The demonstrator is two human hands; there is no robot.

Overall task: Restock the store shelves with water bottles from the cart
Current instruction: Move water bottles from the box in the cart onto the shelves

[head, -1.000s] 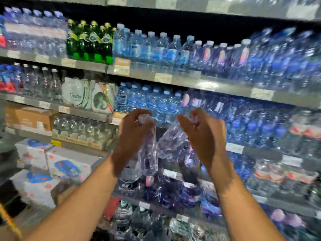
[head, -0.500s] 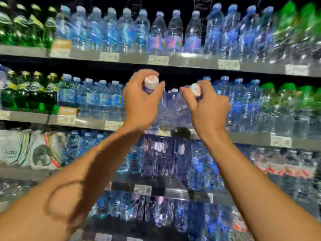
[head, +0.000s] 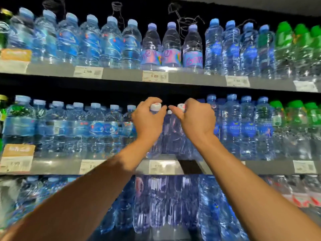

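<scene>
The left hand [head: 149, 121] grips one white-capped water bottle [head: 155, 107] by its neck, the right hand [head: 197, 119] another [head: 181, 106], both bottles standing side by side on the middle shelf [head: 271, 166].

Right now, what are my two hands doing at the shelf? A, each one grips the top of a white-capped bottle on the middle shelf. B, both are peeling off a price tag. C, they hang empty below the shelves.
A: the left hand and the right hand each curl round the neck of a white-capped bottle standing at the middle shelf.
</scene>
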